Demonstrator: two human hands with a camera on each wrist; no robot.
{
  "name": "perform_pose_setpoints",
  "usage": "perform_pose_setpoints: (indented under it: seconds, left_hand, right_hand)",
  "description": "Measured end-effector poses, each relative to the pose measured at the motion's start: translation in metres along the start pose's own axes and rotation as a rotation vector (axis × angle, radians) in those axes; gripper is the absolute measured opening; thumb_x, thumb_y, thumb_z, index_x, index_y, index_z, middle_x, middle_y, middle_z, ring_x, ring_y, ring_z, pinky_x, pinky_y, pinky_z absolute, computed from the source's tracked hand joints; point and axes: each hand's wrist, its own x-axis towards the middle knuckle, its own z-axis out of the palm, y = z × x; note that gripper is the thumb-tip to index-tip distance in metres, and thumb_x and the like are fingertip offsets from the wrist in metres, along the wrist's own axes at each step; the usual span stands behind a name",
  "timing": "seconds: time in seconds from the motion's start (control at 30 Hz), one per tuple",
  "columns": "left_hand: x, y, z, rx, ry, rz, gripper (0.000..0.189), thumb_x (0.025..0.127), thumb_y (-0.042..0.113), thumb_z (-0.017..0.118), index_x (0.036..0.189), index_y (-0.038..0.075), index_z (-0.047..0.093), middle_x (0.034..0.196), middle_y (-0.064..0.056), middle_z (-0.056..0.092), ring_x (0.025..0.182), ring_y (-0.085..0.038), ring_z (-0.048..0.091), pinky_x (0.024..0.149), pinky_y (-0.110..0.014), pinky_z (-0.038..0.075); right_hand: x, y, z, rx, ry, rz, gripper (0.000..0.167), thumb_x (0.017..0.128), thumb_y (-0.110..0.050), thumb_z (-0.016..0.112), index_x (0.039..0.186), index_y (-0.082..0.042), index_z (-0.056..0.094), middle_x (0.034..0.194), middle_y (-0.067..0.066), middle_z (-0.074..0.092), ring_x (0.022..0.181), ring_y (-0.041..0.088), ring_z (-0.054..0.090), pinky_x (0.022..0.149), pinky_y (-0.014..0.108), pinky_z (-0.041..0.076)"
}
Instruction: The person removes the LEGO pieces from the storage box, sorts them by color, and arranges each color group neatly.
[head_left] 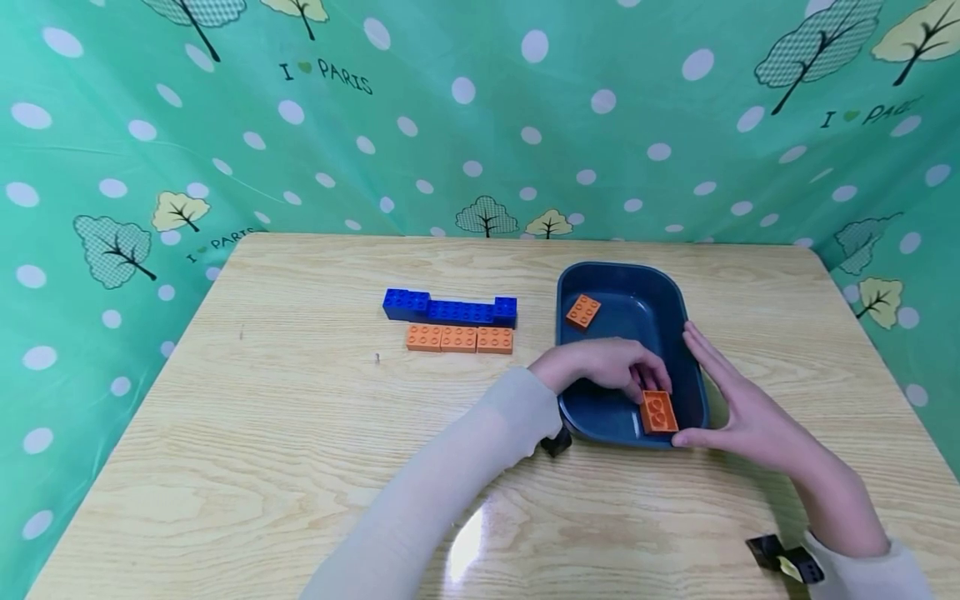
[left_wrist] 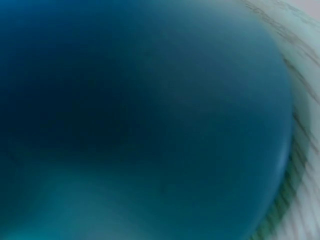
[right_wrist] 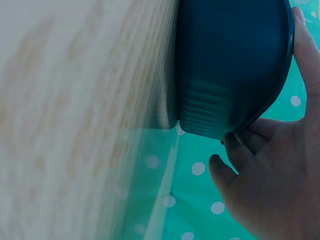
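A dark blue plastic bin (head_left: pixel 632 287) stands on the right half of the table. My left hand (head_left: pixel 618 364) reaches down into it, thumb and fingertips at the far end of an orange building block (head_left: pixel 659 413) that shows its hollow underside. Another orange block (head_left: pixel 582 311) lies studs up in the bin's far left part. Around the near right corner my right hand (head_left: pixel 738 417) is spread, its thumb at the near rim and straight fingers along the outer right wall. The right wrist view has this hand (right_wrist: pixel 272 170) against the bin's outer wall (right_wrist: pixel 230 65).
Left of the bin, a row of dark blue blocks (head_left: pixel 461 312) has raised blocks at both ends. Just in front of it lie several orange blocks (head_left: pixel 459 339) end to end. A patterned green cloth (head_left: pixel 480 125) hangs behind the wooden table (head_left: pixel 262 433).
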Motion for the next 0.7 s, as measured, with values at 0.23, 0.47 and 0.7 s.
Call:
perform_pose_setpoints:
  seconds: [0.23,0.47,0.7]
  left_hand:
    - [-0.0006,-0.001,-0.0005,-0.041,0.003,0.044,0.026,0.095,0.012,0.066,0.121,0.01,0.064,0.115,0.002,0.066,0.1,-0.003,0.059,0.085,-0.006,0.044]
    - [-0.0026,0.0007,0.0015,-0.016,0.104,-0.04,0.02,0.097,0.038,0.064,0.1,0.018,0.065,0.09,0.008,0.067,0.078,-0.003,0.059,0.069,-0.011,0.044]
    - [-0.0012,0.0042,0.0048,0.102,0.222,-0.186,0.035,0.097,0.056,0.056,0.088,0.022,0.064,0.075,0.009,0.064,0.065,-0.005,0.056,0.058,-0.017,0.041]
  right_hand:
    - [-0.0005,0.0011,0.0002,-0.01,-0.002,0.001,0.122,0.073,-0.02,0.089,0.161,-0.026,0.004,0.17,-0.005,-0.001,0.145,-0.014,0.002,0.11,0.005,0.015]
    - [-0.0005,0.0005,-0.0001,-0.005,-0.004,0.007,0.122,0.074,-0.019,0.088,0.161,-0.026,0.004,0.17,-0.004,-0.001,0.146,-0.013,0.001,0.114,0.009,0.017]
    - [0.0005,0.0005,-0.0003,0.025,-0.019,0.026,0.122,0.074,-0.019,0.088,0.161,-0.028,0.003,0.17,-0.005,-0.002,0.146,-0.013,0.0,0.125,0.036,0.022]
